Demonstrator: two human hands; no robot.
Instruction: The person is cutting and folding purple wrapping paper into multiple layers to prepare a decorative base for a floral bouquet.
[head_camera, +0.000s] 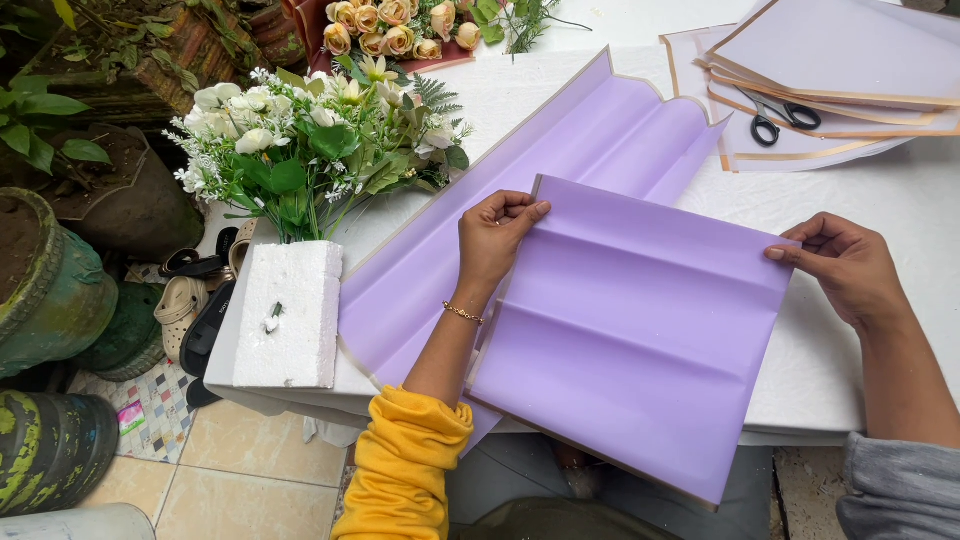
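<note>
A lilac wrapping sheet (630, 330) with soft pleats lies in front of me, hanging over the near edge of the white table (860, 200). My left hand (493, 238) pinches its top left corner. My right hand (845, 265) pinches its top right corner. Under it lies a second lilac sheet (600, 140) that stretches toward the back. A yellow sleeve covers my left arm and a grey one my right.
A white foam block (288, 312) stands at the table's left edge, with white flowers and greenery (310, 150) stuck in it. Black scissors (782, 118) rest on a stack of lilac sheets at back right. Cream roses (395, 25) lie at the back. Pots and sandals sit on the floor left.
</note>
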